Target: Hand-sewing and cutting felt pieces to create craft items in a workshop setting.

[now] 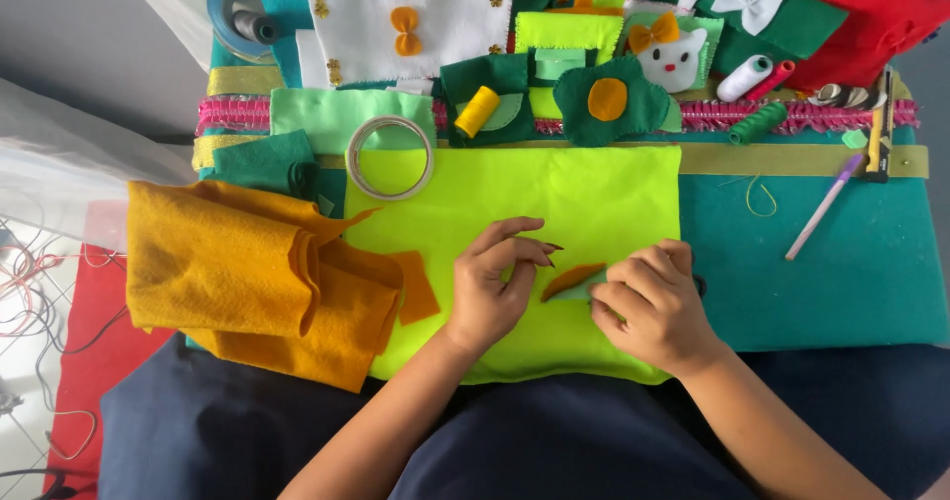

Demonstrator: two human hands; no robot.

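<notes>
On a bright lime-green felt sheet [554, 198] lies a small orange felt piece [566, 280] on top of a pale green felt piece [584, 293]. My left hand [495, 287] rests just left of them, its fingertips curled toward the orange piece's upper edge. At the right edge of the two pieces, my right hand [653, 302] pinches them with thumb and fingers. A small orange felt scrap [416, 287] lies to the left of my left hand.
Folded orange felt [247, 272] sits at the left. A tape ring [390, 156] lies at the sheet's top left. Along the far edge are felt cut-outs, a yellow thread spool [477, 111], white, red and green spools, and a lilac pen [823, 206] on teal felt [841, 272].
</notes>
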